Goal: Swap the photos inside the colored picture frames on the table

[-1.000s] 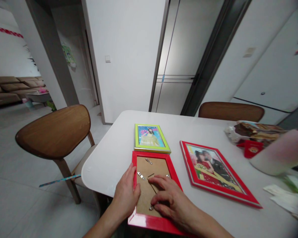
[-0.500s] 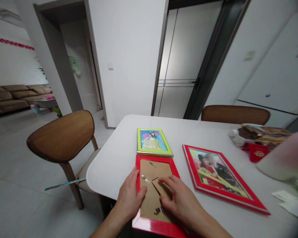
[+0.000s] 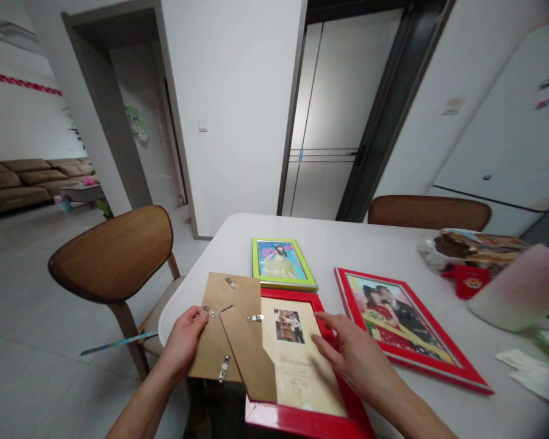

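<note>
My left hand grips the left edge of a brown backing board, which has small metal clips and a folding stand. The board is lifted and overlaps the left part of a red picture frame lying face down at the table's near edge. Inside that frame shows a cream paper sheet with a small printed photo and faint lettering. Over the frame's right side, my right hand hovers with fingers apart, holding nothing. A yellow-green picture frame with a photo lies just beyond.
To the right on the white table lies another red picture frame with a photo. Farther right are a plastic bag, a red packet and a pale cylinder. Wooden chairs stand at left and behind.
The backing board has come out of the red frame and moved left in my left hand, uncovering the cream sheet. My right hand has let go of the board and shifted slightly right.
</note>
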